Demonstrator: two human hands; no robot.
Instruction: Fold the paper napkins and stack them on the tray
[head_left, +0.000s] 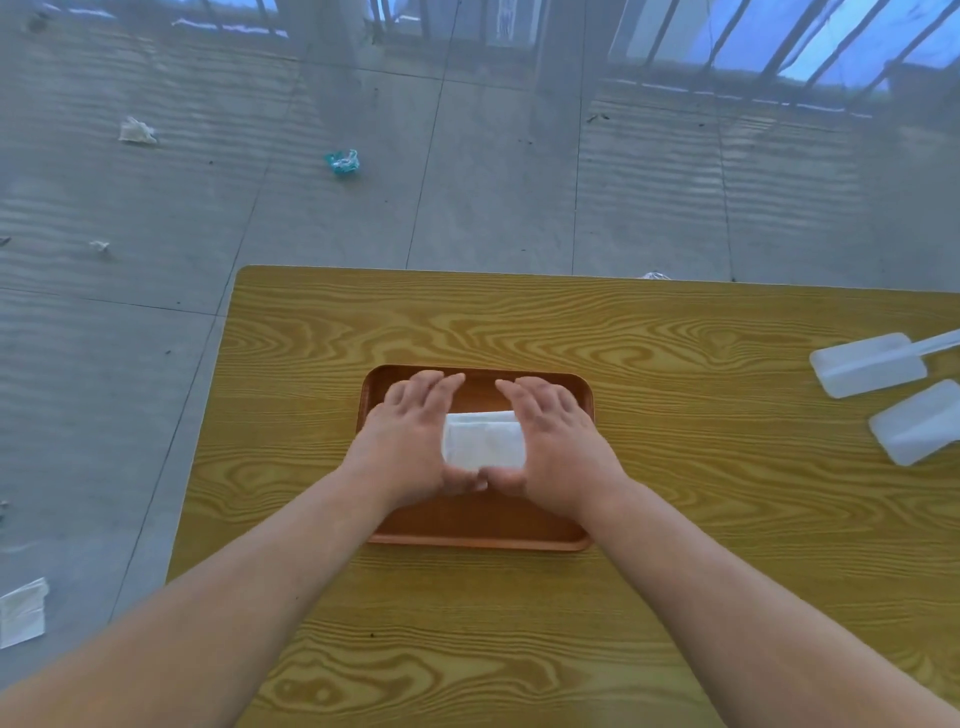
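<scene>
Wood-grain counter (467, 634) carries a brown tray (478, 522); on it sits a folded white napkin stack (483, 441), flanked by the left grip (408, 441) and right grip (558, 441), both uncurled and straight, touching its sides and near edge.

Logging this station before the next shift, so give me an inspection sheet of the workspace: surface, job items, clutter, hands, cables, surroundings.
Surface: yellow wood-grain table.
Job's things: brown tray on the table; folded white napkins lying on it.
Clutter: two white plastic scoops near the table's right edge.
Hands: left hand and right hand flank the napkins, fingers straight, thumbs at the near edge.
Cables: nothing seen.
Surroundings: grey tiled floor with a crumpled tissue, a teal wrapper and a flat napkin; railing beyond.
</scene>
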